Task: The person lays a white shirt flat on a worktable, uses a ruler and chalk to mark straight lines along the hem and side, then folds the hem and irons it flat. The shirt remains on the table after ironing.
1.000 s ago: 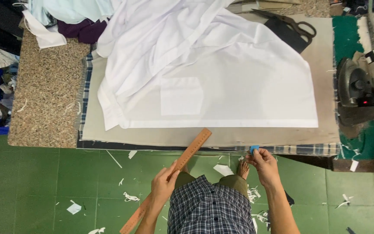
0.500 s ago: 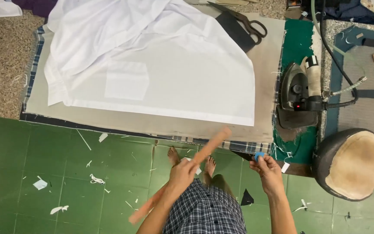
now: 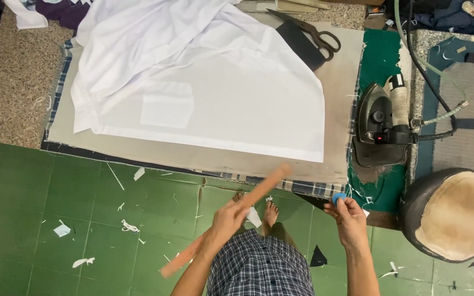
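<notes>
Your left hand (image 3: 227,217) is closed around the middle of a long flat wooden ruler (image 3: 231,216), which slants from near left up to far right; its far end is blurred and lies over the near edge of the padded pressing table with a beige cover (image 3: 336,98), its near end hangs low over the green tiled floor (image 3: 45,192); your right hand (image 3: 348,215) pinches a small blue round piece, perhaps chalk (image 3: 338,198), between thumb and fingertips, just off the table's near right corner. Both hands are on the near side of the table, apart from the cloth.

On the table lies a white shirt with a square patch pocket (image 3: 193,93), spread flat at its near part and bunched toward the far left; its near hem runs close to the table's near edge; at the far side, black-handled tailor's shears (image 3: 314,34) rest partly on a dark flat piece beside the shirt. To the right of the table a black steam iron (image 3: 382,123) stands on a green mat, with a hose and cord leading off far right; nearer and further right sits a round dark-rimmed stool with a worn tan seat (image 3: 448,214). White fabric scraps (image 3: 61,230) litter the floor to the left; your bare feet (image 3: 270,211) show below the ruler, between your hands, and your checked shorts fill the near edge.
</notes>
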